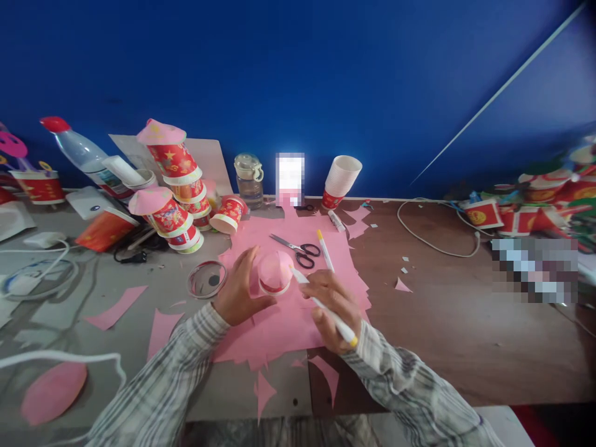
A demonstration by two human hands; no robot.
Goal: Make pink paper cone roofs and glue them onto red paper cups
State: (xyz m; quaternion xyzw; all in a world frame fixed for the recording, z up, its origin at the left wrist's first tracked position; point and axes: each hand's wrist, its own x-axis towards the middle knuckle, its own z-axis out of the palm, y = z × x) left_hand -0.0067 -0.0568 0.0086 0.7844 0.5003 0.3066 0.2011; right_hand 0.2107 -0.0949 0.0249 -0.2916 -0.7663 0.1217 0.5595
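Observation:
A small paper cup with a pink cone-shaped paper top (274,269) stands on a stack of pink paper sheets (298,323). My left hand (242,285) curves beside its left side with fingers and thumb spread; whether it touches the cup is unclear. My right hand (338,304) grips a white marker (331,318) with a yellow end. The marker's tip is at the right edge of the pink cone. Black-handled scissors (305,253) lie open just behind the cup. To their right, a white stick-like piece with a yellow end (325,248) rests on the paper.
Stacked red cups with pink tops (174,161) stand at left, near a tape roll (207,279). A clear bottle (249,180) and a white cup stack (342,177) stand by the blue wall. Pink scraps (116,308) and cables lie about; more red cups (519,220) sit at right.

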